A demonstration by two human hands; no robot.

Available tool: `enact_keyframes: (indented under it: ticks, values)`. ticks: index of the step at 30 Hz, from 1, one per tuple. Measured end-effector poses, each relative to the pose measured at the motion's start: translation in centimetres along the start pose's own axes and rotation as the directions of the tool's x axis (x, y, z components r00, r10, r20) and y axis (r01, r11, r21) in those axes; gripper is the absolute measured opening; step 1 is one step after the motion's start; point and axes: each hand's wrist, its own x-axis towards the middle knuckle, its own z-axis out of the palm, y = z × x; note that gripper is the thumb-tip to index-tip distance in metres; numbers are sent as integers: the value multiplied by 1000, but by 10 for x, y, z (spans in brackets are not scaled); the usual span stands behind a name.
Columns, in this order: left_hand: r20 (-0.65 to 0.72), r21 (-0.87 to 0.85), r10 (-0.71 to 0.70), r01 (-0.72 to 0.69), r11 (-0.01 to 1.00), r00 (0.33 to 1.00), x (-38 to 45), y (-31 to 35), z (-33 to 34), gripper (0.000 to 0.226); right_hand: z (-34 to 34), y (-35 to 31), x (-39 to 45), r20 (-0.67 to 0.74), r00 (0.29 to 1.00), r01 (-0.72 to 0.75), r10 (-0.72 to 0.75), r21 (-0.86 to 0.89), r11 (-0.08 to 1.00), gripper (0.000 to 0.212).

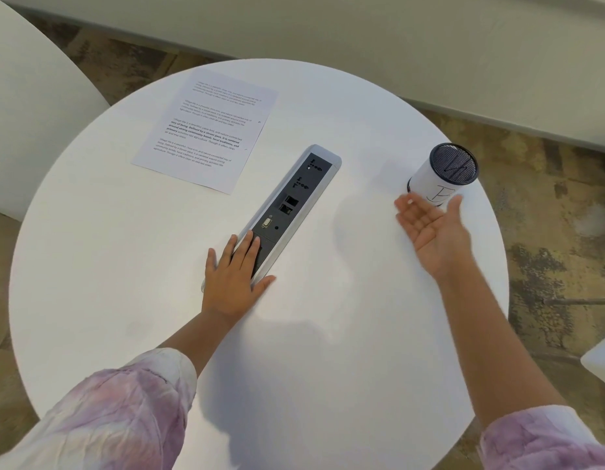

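Note:
A black mesh cup (445, 169) wrapped in white paper stands near the right edge of a round white table (124, 266). My right hand (433, 228) hovers just in front of the cup, palm turned up and inward, fingers spread and straight, holding nothing. Whether it touches the cup I cannot tell. My left hand (235, 278) lies flat, fingers straight, on the near end of a grey power and data socket strip (294, 198) set into the table's middle. A printed sheet of paper (209, 130) lies at the far left of the table.
Another white table (30, 106) curves in at the far left. A white wall base (362, 45) runs along the back. Mottled brown carpet (558, 249) surrounds the table, and a white corner (602, 361) pokes in at the right edge.

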Motion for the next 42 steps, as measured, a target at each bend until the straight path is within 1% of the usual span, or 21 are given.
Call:
enact_keyframes:
  ticks: [4,8,10,12,15,17,20,21,22,24,25,26,28,30,32,33,34,35,37,39,42]
  values:
    - [-6,-10,1,-1,1000,1000,0,1,0,80,1,-50,6,-79,981,174,-175,-16,985,70]
    - [-10,-22,-1,1,1000,1000,0,1,-1,82,3,-81,21,-200,945,245,-258,-86,966,69]
    - [-9,-27,-5,4,1000,1000,0,0,0,82,2,-89,30,-242,931,241,-275,-160,957,69]
    - [-5,-28,-7,7,1000,1000,0,0,0,82,0,-92,39,-270,919,203,-287,-299,933,70]
    - [-3,-24,-10,10,1000,1000,0,0,0,81,-3,-92,50,-273,912,127,-305,-519,845,72]
    - [-1,-23,-11,11,1000,1000,0,1,-2,80,-2,-93,54,-256,916,102,-308,-595,797,72]
    - [-2,-24,-13,13,1000,1000,-1,2,-2,82,-2,-95,56,-239,915,106,-326,-636,764,69]
    - [-1,-25,-15,15,1000,1000,-1,2,-2,82,-3,-94,57,-228,901,125,-369,-679,724,66]
    - [-1,-25,-17,17,1000,1000,-1,2,-2,82,-2,-92,54,-194,879,141,-437,-767,625,63]
    - [-3,-22,-15,15,1000,1000,-1,2,-3,81,3,-80,45,-58,817,164,-573,-930,329,55]
    - [-3,-22,-13,13,1000,1000,-1,2,-3,81,6,-71,41,11,798,199,-602,-948,247,50]
    - [-3,-25,-10,10,1000,1000,-1,3,-4,80,9,-60,35,48,805,231,-592,-944,237,46]
    - [-3,-34,-7,7,999,1000,-1,3,-6,80,9,-32,28,76,833,246,-548,-938,243,42]
    - [-10,-34,-9,9,999,1000,-1,4,-8,78,2,2,23,99,886,196,-454,-965,172,43]
    - [-13,-29,-6,6,1000,1000,-1,5,-9,76,-8,36,15,84,961,122,-264,-984,133,49]
    - [-11,-24,-4,3,1000,1000,-2,6,-9,76,-14,52,11,71,983,88,-169,-992,94,53]
    - [-8,-19,-2,2,1000,1000,-2,6,-9,76,-20,68,7,75,991,76,-107,-997,10,56]
    - [-5,-17,0,0,1000,1000,-2,6,-10,76,-25,82,3,93,992,84,-84,-991,-106,60]
    - [-3,-13,2,-2,1000,1000,-1,6,-9,76,-33,104,-8,166,981,126,-104,-942,-310,68]
    - [1,-11,3,-3,1000,1000,-1,6,-9,76,-33,119,-20,238,965,177,-110,-901,-397,71]
    - [10,-7,7,-7,1000,1000,-1,6,-9,78,-31,133,-33,327,943,264,-66,-853,-450,72]
